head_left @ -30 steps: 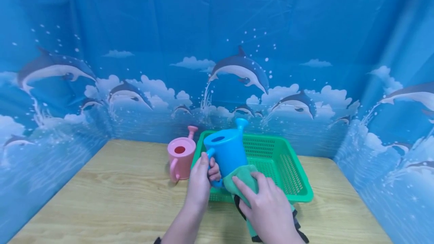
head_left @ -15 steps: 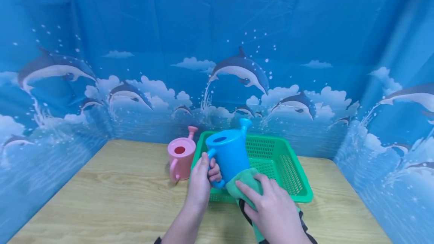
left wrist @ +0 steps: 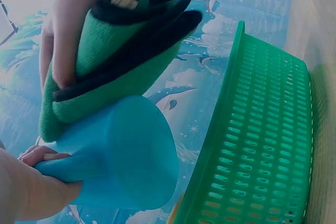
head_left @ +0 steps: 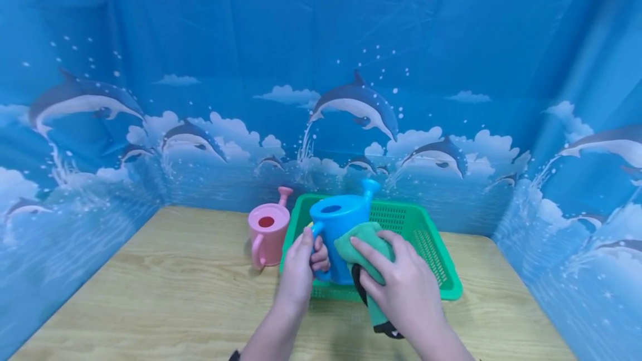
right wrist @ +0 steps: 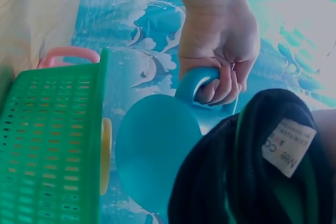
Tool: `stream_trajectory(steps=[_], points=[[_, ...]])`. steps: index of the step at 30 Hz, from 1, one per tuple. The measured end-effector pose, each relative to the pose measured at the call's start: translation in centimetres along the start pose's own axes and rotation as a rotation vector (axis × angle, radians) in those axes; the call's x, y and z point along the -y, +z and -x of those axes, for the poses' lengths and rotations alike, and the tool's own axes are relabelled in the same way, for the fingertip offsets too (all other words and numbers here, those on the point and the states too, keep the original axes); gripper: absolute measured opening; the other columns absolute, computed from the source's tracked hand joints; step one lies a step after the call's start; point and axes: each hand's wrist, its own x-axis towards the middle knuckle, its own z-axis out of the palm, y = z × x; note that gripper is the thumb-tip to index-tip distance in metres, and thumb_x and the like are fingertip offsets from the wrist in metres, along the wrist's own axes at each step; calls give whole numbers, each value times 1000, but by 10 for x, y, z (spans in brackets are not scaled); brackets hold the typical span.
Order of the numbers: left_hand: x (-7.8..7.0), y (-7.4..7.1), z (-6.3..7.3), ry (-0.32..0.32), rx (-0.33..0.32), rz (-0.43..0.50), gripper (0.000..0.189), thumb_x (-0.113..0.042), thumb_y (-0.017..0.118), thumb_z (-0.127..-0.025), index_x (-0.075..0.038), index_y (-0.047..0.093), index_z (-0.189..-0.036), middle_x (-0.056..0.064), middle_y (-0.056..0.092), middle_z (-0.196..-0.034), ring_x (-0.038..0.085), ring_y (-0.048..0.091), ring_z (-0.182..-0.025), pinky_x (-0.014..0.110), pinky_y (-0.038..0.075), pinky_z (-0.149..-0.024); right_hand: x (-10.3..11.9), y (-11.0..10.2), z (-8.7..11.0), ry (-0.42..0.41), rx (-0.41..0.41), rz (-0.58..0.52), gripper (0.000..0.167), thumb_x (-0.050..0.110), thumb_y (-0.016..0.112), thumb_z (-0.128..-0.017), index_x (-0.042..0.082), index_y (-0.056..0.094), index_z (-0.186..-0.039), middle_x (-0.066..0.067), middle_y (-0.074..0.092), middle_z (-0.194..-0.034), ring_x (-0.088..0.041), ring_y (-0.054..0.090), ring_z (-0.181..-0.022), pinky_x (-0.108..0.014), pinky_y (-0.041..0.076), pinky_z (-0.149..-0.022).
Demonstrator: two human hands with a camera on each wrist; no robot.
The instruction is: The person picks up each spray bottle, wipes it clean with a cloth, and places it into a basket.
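My left hand [head_left: 303, 269] grips the handle of a blue watering can [head_left: 346, 219], its fingers curled through the loop. The can is held up over the near part of a green basket [head_left: 441, 249], spout pointing back and right. Folded in my right hand [head_left: 408, 288] is a green cloth [head_left: 366, 233] with black edging, pressed against the can's right side. In the left wrist view, the cloth's folds [left wrist: 126, 66] lie along the can's wall, and the can's flat bottom [left wrist: 144, 153] is bare. A white label [right wrist: 289, 146] shows on the cloth in the right wrist view.
A pink watering can [head_left: 276, 238] stands on the wooden table [head_left: 165, 294], just left of the basket. Something yellow [right wrist: 106, 156] shows past the basket's rim; its kind is hidden. A dolphin-print curtain [head_left: 251, 71] surrounds the table's back and sides.
The blue watering can has shifted slightly right and down and stands more upright. The cloth in my right hand has moved from the can's bottom edge up its side. My left hand keeps its grip.
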Motion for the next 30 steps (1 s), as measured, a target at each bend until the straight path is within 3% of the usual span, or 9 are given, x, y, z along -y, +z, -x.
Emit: stream_trajectory(steps=[7,11,17,24,30], points=[[1,0,0,-16,8,-8,41,-43,26,-105,-11,37,-82,-1,36,-67,10,39,-61,26,41,-76,-4,5,-10,19,-110,-37,52,16,81,-71,25,67,-120,-20,65,-105,-33,67,-82,-38,52,-54],[1,0,0,-16,8,-7,42,-45,28,-105,-12,37,-82,-2,36,-66,10,39,-60,25,42,-75,-6,7,-11,11,-134,-47,51,17,78,-72,25,67,-121,-21,65,-106,-36,67,-84,-41,53,-55],[0,1,0,-7,7,12,40,-43,26,-105,-12,36,-81,-2,35,-66,9,38,-59,25,41,-73,-8,6,-8,-14,-108,-43,51,18,78,-71,24,67,-121,-22,65,-108,-37,66,-85,-44,55,-60],[0,-1,0,-15,2,51,41,-45,25,-105,-12,36,-82,-2,34,-66,10,36,-59,27,40,-75,-3,1,-1,-23,-50,-26,54,20,83,-69,26,67,-121,-18,65,-110,-32,66,-81,-38,53,-55],[-4,-4,0,-13,-3,71,39,-43,26,-105,-13,36,-83,-3,34,-67,9,37,-60,26,40,-75,-2,0,6,-40,13,-31,55,24,83,-69,26,66,-121,-17,64,-110,-31,67,-83,-38,55,-58]])
